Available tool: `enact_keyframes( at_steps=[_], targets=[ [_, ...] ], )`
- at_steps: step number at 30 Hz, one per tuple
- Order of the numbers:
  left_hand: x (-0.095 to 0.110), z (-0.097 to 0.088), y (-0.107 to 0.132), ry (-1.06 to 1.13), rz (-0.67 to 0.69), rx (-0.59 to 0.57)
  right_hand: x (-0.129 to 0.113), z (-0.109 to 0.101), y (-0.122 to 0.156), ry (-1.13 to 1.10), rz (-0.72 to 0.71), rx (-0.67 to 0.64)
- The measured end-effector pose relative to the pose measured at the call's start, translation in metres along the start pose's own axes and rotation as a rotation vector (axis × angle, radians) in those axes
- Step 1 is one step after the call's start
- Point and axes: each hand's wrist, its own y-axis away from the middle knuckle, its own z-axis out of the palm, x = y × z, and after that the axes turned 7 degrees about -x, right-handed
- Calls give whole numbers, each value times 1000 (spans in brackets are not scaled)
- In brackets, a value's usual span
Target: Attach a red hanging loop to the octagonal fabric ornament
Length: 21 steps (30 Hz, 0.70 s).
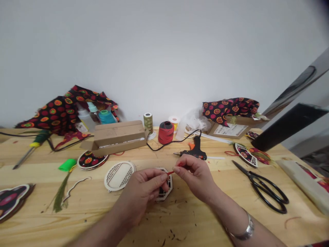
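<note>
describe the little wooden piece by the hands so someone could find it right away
On the wooden table, look at the front middle, where the left hand and right hand pinch a short red cord between them. Just beneath lies the octagonal wooden frame. Unlike the round, all-pale lattice disc to its left, it has straight sides and a dark inside.

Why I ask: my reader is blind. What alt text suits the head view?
A person's left hand and right hand pinch a short red cord between them, over a small octagonal wooden lattice piece on a wooden table. A black glue gun, black scissors and a red spool lie nearby.
</note>
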Motion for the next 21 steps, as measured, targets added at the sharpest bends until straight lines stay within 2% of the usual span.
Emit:
enact_keyframes(
  at_steps=[4, 6, 8, 10, 12, 18, 21],
  targets=[
    [5, 2, 4, -257, 46, 63, -4, -3, 4, 162, -192, 22],
    [7, 4, 6, -361, 73, 76, -4, -3, 6, 254, -296, -55],
    [9, 6, 7, -420, 85, 88, -2, -2, 7, 338, -331, -173],
    [8, 6, 6, -453, 85, 105, 0, 0, 7, 400, -311, -254],
    [7, 4, 5, -468, 86, 119, 2, 1, 6, 417, -277, -280],
    [4, 2, 3, -451, 82, 134, 2, 1, 5, 412, -177, -251],
    [4, 1, 4, -375, 55, 171, -2, 3, 5, 304, -22, -211]
  ],
)
